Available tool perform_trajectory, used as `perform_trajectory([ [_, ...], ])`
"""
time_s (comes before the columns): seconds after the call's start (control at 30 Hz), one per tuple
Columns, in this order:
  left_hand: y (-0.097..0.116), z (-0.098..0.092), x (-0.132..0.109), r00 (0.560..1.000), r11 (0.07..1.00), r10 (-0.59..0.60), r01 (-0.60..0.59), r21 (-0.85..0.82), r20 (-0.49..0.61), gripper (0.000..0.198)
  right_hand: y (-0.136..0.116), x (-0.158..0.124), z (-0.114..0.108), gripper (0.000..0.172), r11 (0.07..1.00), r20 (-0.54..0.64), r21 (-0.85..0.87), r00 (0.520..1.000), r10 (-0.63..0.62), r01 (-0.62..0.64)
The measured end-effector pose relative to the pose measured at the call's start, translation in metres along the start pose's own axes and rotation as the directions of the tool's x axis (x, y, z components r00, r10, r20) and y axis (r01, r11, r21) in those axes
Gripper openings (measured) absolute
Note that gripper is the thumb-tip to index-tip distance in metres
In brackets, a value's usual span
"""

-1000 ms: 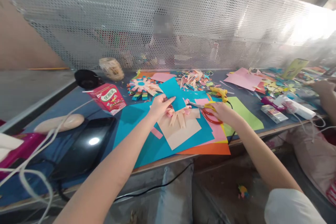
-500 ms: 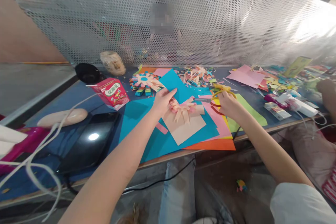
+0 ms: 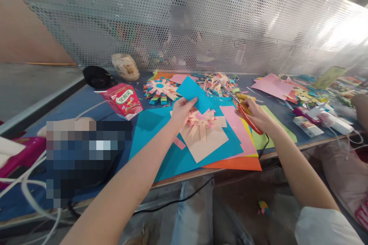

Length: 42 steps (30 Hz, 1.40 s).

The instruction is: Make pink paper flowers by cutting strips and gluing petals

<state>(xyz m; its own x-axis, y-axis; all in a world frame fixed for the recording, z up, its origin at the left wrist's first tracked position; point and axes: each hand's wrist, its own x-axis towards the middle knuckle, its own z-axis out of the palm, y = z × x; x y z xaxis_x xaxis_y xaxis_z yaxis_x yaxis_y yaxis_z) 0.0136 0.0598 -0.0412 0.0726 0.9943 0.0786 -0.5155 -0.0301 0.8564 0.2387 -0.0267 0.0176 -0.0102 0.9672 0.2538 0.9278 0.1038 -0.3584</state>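
Observation:
My left hand (image 3: pixel 181 113) pinches a blue piece of paper (image 3: pixel 192 90) between thumb and fingers. In my right hand (image 3: pixel 255 114) is a pair of scissors (image 3: pixel 243 113) with orange and yellow handles, its blades pointing up and left, apart from the blue paper. Just below my left hand, a fringed pink and peach paper flower (image 3: pixel 202 128) rests on a peach sheet (image 3: pixel 199 151), partly hidden by the fingers. Large blue paper (image 3: pixel 161 145) lies beneath that. A finished-looking layered paper flower (image 3: pixel 160 87) sits beyond, to the left.
Paper scraps (image 3: pixel 218 83) are heaped along the perforated metal screen (image 3: pixel 212 30). A red drink carton (image 3: pixel 123 101) stands left, near a jar (image 3: pixel 125 66). Pink sheets (image 3: pixel 273 87) and a small white box (image 3: pixel 308 126) lie right. Another person's hand (image 3: pixel 360 103) shows at far right.
The scissors have turned in my right hand, so the blades now angle upward rather than lying level to the left. The left hand still grips the blue paper, tilted slightly differently.

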Motion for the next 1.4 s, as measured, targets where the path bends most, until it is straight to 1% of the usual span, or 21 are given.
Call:
perform_trajectory([
  [0.07, 0.003, 0.002, -0.001, 0.998, 1.0, 0.014, -0.014, 0.004, -0.065, 0.044, -0.009, 0.001, 0.003, 0.04, 0.993, 0.119, 0.109, 0.992, -0.048, 0.035],
  [0.1, 0.005, 0.002, -0.001, 0.995, 1.0, 0.025, -0.024, 0.011, -0.097, 0.044, -0.013, 0.003, 0.006, 0.04, 0.989, 0.152, 0.139, 0.986, -0.063, 0.042],
  [0.17, 0.007, 0.002, -0.001, 0.988, 0.998, 0.063, -0.061, 0.018, -0.142, 0.042, -0.02, 0.008, 0.012, 0.04, 0.987, 0.173, 0.154, 0.983, -0.066, 0.039],
  [0.23, 0.007, 0.002, 0.0, 0.98, 0.993, 0.117, -0.115, 0.022, -0.161, 0.04, -0.025, 0.016, 0.02, 0.04, 0.985, 0.188, 0.167, 0.98, -0.064, 0.033],
  [0.3, 0.007, 0.001, 0.0, 0.974, 0.987, 0.163, -0.16, 0.035, -0.158, 0.04, -0.028, 0.024, 0.026, 0.04, 0.974, 0.226, 0.226, 0.972, -0.058, 0.005],
  [0.4, 0.006, 0.0, 0.0, 0.97, 0.977, 0.202, -0.19, 0.099, -0.132, 0.04, -0.032, 0.032, 0.029, 0.042, 0.938, 0.296, 0.342, 0.954, -0.043, -0.064],
  [0.57, 0.005, 0.0, -0.001, 0.969, 0.962, 0.221, -0.199, 0.188, -0.107, 0.04, -0.036, 0.03, 0.027, 0.044, 0.884, 0.353, 0.453, 0.934, -0.055, -0.119],
  [0.7, 0.006, 0.001, -0.003, 0.973, 0.961, 0.215, -0.197, 0.195, -0.08, 0.043, -0.035, 0.026, 0.027, 0.043, 0.87, 0.345, 0.472, 0.938, -0.034, -0.142],
  [0.87, 0.01, 0.004, -0.007, 0.977, 0.963, 0.203, -0.188, 0.191, -0.063, 0.043, -0.03, 0.025, 0.031, 0.038, 0.87, 0.306, 0.483, 0.95, -0.06, -0.101],
  [1.07, 0.009, 0.004, -0.007, 0.979, 0.97, 0.195, -0.183, 0.163, -0.062, 0.042, -0.028, 0.026, 0.031, 0.037, 0.898, 0.289, 0.433, 0.956, -0.052, -0.082],
  [1.23, 0.007, 0.002, -0.005, 0.979, 0.968, 0.189, -0.174, 0.178, -0.071, 0.043, -0.027, 0.025, 0.03, 0.036, 0.936, 0.252, 0.351, 0.964, -0.083, -0.011],
  [1.4, 0.006, 0.001, -0.005, 0.979, 0.966, 0.187, -0.168, 0.197, -0.081, 0.045, -0.026, 0.025, 0.03, 0.037, 0.939, 0.237, 0.343, 0.967, -0.093, 0.006],
])
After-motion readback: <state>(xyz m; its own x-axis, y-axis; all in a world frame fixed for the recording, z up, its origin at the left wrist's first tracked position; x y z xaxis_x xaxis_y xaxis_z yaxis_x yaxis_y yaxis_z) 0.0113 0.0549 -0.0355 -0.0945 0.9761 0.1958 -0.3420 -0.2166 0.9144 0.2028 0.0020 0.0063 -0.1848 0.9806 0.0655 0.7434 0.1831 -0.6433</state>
